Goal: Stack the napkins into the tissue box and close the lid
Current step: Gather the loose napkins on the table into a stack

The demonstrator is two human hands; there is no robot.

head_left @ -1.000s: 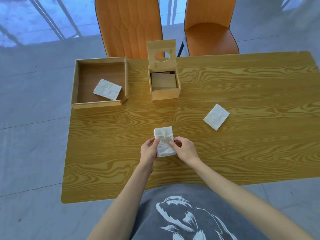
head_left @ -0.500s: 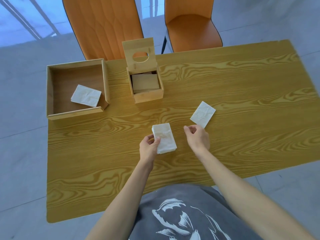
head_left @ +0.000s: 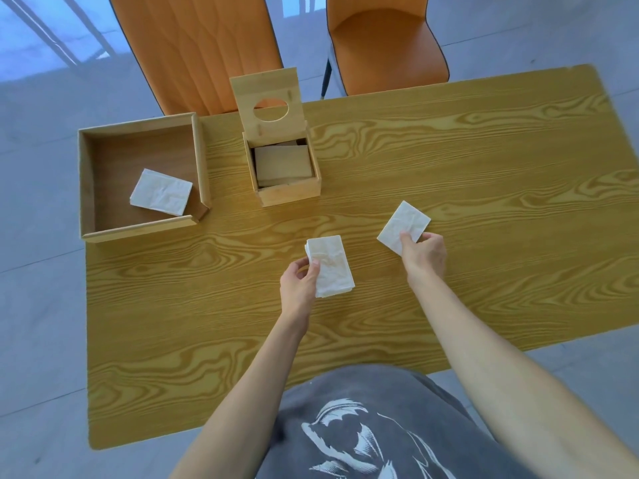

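The worktop (head_left: 449,167) carries an open wooden tray (head_left: 86,188) left of the tissue box (head_left: 290,193), whose holed lid (head_left: 268,102) stands upright. One napkin (head_left: 160,191) lies inside the tray. Nearer than the box, the left hand (head_left: 299,283) pinches a small napkin stack (head_left: 332,264); to the box's near right, the right hand (head_left: 425,254) grips a single napkin (head_left: 403,224).

Both orange chairs (head_left: 207,46) cut off by top edge; right hand (head_left: 424,254) covers near corner of folded napkin (head_left: 403,225); both elbows out of frame.
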